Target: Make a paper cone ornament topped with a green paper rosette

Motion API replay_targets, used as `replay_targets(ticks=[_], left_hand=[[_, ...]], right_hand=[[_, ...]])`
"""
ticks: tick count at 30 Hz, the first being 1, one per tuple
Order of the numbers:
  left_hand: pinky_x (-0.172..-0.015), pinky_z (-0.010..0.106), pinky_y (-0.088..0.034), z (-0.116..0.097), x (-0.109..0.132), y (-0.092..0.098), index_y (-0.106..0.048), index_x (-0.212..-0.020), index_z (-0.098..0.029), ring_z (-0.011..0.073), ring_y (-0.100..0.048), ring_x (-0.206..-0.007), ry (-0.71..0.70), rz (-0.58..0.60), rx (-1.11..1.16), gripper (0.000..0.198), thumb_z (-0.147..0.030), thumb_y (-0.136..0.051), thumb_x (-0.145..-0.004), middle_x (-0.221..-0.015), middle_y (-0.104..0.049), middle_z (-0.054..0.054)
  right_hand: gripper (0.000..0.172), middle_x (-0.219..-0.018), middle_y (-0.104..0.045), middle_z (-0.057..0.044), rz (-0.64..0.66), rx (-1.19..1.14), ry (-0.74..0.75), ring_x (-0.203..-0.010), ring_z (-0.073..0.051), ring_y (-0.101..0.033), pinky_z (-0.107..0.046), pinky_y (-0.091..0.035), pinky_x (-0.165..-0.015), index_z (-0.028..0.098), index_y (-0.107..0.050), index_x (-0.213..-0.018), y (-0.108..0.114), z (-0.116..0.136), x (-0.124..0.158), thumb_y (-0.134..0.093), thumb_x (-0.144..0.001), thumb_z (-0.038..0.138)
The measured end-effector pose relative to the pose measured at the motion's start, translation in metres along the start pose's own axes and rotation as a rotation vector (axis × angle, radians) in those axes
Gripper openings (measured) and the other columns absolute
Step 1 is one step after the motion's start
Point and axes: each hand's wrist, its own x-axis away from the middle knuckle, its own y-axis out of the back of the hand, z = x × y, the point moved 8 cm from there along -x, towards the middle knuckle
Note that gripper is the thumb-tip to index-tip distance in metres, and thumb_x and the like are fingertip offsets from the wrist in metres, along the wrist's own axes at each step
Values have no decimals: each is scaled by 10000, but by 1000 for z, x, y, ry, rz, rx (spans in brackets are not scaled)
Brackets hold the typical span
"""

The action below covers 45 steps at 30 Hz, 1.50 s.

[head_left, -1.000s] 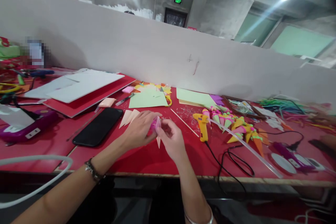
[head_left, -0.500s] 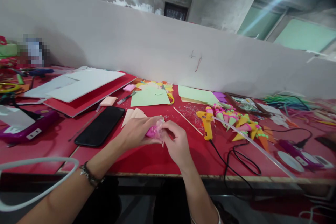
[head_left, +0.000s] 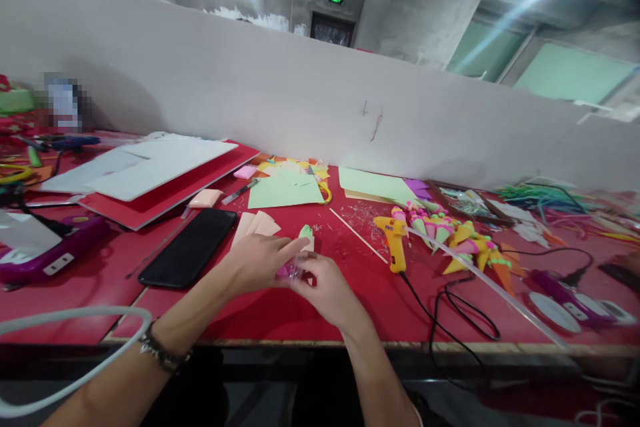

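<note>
Over the front middle of the red table, my left hand [head_left: 263,261] is closed around a small clear plastic wrapper [head_left: 295,272] with a pink-purple lump in it, probably soft clay. My right hand [head_left: 323,287] pinches the wrapper's right side, thumb and forefinger bent together. Fingers cover much of the packet. Just beyond the fingertips shows a small pale peach paper piece [head_left: 310,245] with a green top [head_left: 305,232]; its lower part is hidden. Behind my left hand lie several peach paper pieces [head_left: 255,223].
A black phone [head_left: 189,248] lies left of my hands. On the right are a yellow glue gun [head_left: 394,240] with a black cord, a thin wooden stick [head_left: 357,235] and several colourful small cones [head_left: 463,243]. Green paper sheets [head_left: 285,189] and white boards [head_left: 165,167] lie further back.
Both hands have come slightly lower with the packet, and the right fingers have shifted along the wrapper. The green-topped paper piece now shows plainly beyond the fingers.
</note>
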Motion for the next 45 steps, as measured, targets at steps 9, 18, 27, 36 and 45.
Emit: replay_targets(ticks=[9, 18, 27, 36, 45], left_hand=[[-605, 236, -445, -5, 1, 4, -500, -1043, -222, 170, -602, -706, -41, 9, 81, 292, -200, -504, -752, -791, -638, 29], [-909, 388, -390, 30, 10, 25, -346, -1244, -257, 243, -424, -1117, 156, -142, 578, 560, -248, -553, -724, -1233, -426, 86], [-566, 229, -405, 34, 7, -4, -507, -790, -172, 135, -510, -626, 507, -115, 948, 270, -429, -428, -819, -707, -547, -4], [-583, 222, -377, 29, 7, 15, -517, -729, -168, 139, -515, -655, 488, -224, 859, 261, -388, -417, -829, -714, -591, 7], [-493, 217, -305, 73, 29, 25, -482, -632, -184, 108, -409, -492, 684, -408, 711, 262, -380, -443, -801, -511, -454, -46]], right_hand=[[147, -872, -650, -49, 6, 160, -31, -770, -171, -594, -249, -442, -668, 180, -630, -872, -10, 3, -3, -524, -774, 147], [173, -900, -593, -55, -306, 124, -19, -840, -163, -557, -250, -434, -724, 177, -584, -940, 3, 13, -3, -452, -831, 200], [173, -864, -574, -55, -324, 163, -68, -795, -168, -549, -263, -435, -693, 174, -581, -909, -10, 2, -4, -434, -818, 161], [144, -799, -543, -32, -355, -81, -21, -740, -142, -525, -241, -430, -662, 169, -577, -812, -7, 12, -4, -434, -821, 184], [127, -769, -552, 11, -827, -919, -172, -728, -90, -545, -227, -468, -701, 194, -577, -770, 37, -30, 15, -521, -803, 303]])
